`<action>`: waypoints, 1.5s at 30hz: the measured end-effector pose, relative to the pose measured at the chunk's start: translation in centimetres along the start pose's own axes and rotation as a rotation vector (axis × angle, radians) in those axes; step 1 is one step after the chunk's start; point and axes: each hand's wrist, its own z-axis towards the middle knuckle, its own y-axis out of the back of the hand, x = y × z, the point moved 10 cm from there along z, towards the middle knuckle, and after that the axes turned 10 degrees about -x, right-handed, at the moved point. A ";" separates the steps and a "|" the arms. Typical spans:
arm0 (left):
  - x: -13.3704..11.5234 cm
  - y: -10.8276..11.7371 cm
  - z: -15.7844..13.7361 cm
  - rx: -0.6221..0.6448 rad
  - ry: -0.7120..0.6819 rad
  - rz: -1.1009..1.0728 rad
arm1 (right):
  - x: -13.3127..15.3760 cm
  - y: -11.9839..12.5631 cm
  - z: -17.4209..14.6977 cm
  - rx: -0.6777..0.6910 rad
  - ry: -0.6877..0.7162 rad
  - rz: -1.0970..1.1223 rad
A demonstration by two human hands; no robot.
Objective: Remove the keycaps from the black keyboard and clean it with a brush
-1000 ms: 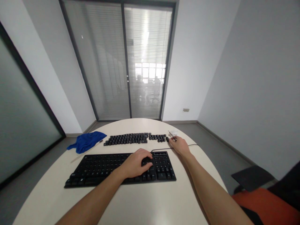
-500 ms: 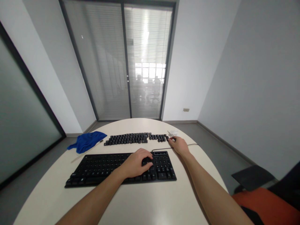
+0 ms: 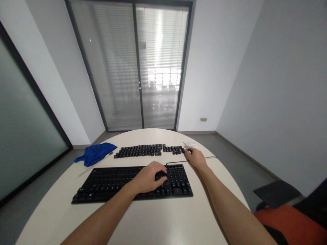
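**Keyboard (image 3: pixel 109 180) up front, keycaps (image 3: pixel 140 150) in rows behind it, both hands busy**

So the keyboard lies flat on the pale round surface (image 3: pixel 163 224), right in front of the person. The left hand (image 3: pixel 150 177) is on it, just left of the number pad. Thumb and index fingers are curved with a fairly wide gap, and you can see black keys through it. Can't tell what the other fingers are doing, they're tucked out of sight.

Past the keyboard, the caps sit in a big bunch on the left and a smaller one on the right. The right hand (image 3: pixel 195 158) is at the right end of the small bunch, fingers narrow and bunched up by the end cap (image 3: pixel 183 150). Too small to tell if they're pinching it or just touching.

A thin cable (image 3: pixel 209 157) comes off the keyboard's far edge and passes by the right wrist. Just beyond that hand there's a whitish thing (image 3: pixel 191 144), too blurry to make out. Over on the left, a blue cloth (image 3: pixel 95 153) lies crumpled, with a long pale-handled brush (image 3: pixel 95 165) slanting right beside it.

Further out: orange and black chair (image 3: pixel 288 221) to the right, glass partition (image 3: pixel 160 68) with blinds straight ahead.
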 end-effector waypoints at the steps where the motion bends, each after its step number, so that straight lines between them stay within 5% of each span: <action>1: 0.0 0.0 0.0 0.001 0.000 0.001 | 0.1 0.2 0.0 -0.009 0.000 0.006; 12: 1.3 0.2 -0.1 -0.039 0.087 0.067 | 3.7 2.8 -1.1 -0.027 0.120 0.139; 19: 4.9 2.3 -0.2 -0.254 0.363 0.066 | 10.7 3.1 -5.1 0.151 0.437 0.233; 24: 6.4 4.4 -0.9 -0.466 0.427 -0.054 | 15.9 2.1 -10.1 0.254 0.709 0.291; 30: 8.1 6.0 -1.5 -0.590 0.541 -0.071 | 16.8 0.1 -12.2 0.350 0.784 0.331; 33: 9.1 6.1 -1.4 -0.531 0.633 -0.061 | 16.5 -0.2 -11.8 0.411 0.753 0.370; 37: 9.6 5.9 -1.2 -0.242 0.719 0.098 | 15.2 0.0 -11.0 0.528 0.695 0.386; 40: 9.0 5.7 -1.5 0.030 0.687 0.217 | 12.9 0.3 -10.0 0.608 0.608 0.325; 45: 7.7 6.9 -2.5 0.248 0.578 0.275 | 7.5 1.2 -7.5 0.630 0.403 0.179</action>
